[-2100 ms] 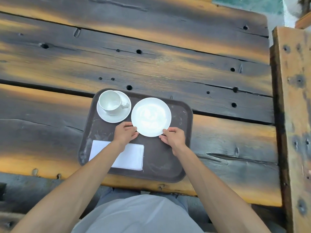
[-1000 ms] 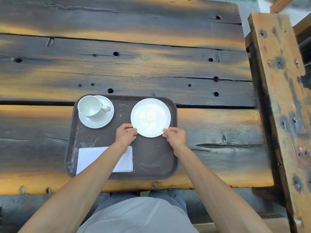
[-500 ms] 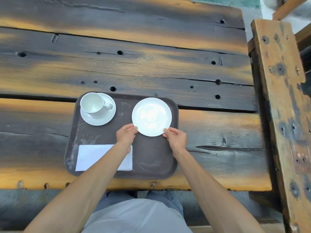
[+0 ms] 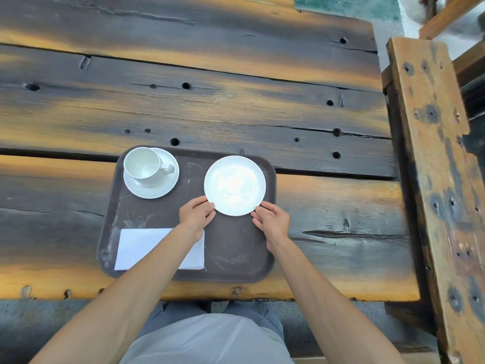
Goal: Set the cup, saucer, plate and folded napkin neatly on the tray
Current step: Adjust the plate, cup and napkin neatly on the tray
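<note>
Plate [image 4: 235, 185] flat on the dark tray [image 4: 236, 248], in the far right quarter, with its far rim close to the tray's raised lip. Pinched at the near rim from both sides: left hand [image 4: 195, 215] at the near-left edge, right hand [image 4: 273, 219] at the near-right edge, fingers curled lightly onto the rim, nothing else held in either. Whether lifted a hair or resting on the tray, cannot tell.

Looks like glazed white ceramic: stiff, probably fairly light at this size, smooth and likely slippery under dry fingertips, and apt to chip if knocked against the tray lip or the saucer. Best taken by the rim at two opposite points, thumbs above and fingertips beneath, or simply slid flat across the tray surface, no tilt needed.

Cup [image 4: 143, 166] upright on the saucer [image 4: 168, 186] in the far left corner, handle turned right, well apart from the plate. Top-heavy pair; better moved by the saucer rim with the cup steadied. Napkin [image 4: 139, 248] folded flat in the near left corner, partly under the left forearm; soft, light, easily rumpled, best nudged by an edge with flat fingers.

All four pieces already on the tray, which rests on a weathered plank table [image 4: 236, 101]; judged to be final straightening only.
</note>
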